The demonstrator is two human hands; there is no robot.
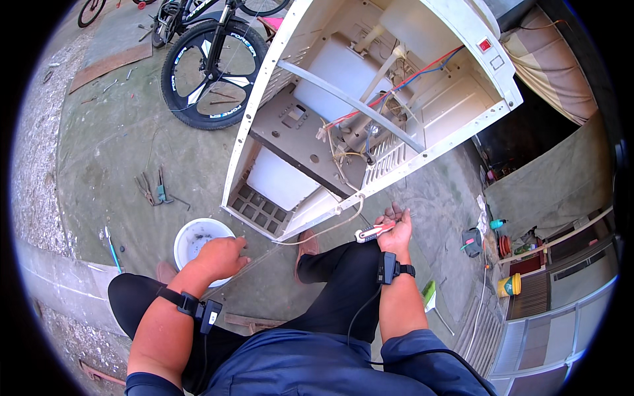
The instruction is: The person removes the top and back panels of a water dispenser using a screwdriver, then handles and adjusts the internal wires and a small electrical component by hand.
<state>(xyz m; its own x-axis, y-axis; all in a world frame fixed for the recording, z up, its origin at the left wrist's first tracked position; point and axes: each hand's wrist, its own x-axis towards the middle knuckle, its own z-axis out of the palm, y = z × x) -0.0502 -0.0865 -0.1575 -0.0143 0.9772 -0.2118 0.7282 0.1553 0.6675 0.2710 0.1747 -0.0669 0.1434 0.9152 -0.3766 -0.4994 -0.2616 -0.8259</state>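
My left hand point(223, 257) hangs over the rim of a white bucket point(181, 247), its fingers curled. Whatever they may hold is hidden. On the other side my right hand point(396, 228), palm turned up, grips a red-and-white folding tool point(370, 232) that sticks out to the left above my knee. In front of me stands a cream-coloured appliance cabinet point(456, 142) with its side open. Inside it are a white tank point(340, 76), a metal cylinder, and red and blue wires point(409, 79). A pale tube point(323, 239) loops out of its lower corner.
Pliers point(160, 191) and a hex key lie on the green ground sheet left of the cabinet. A blue-handled screwdriver point(113, 247) is farther left. A bicycle wheel point(212, 76) stands close behind the cabinet. At the right are a yellow bucket point(509, 285) and a cable.
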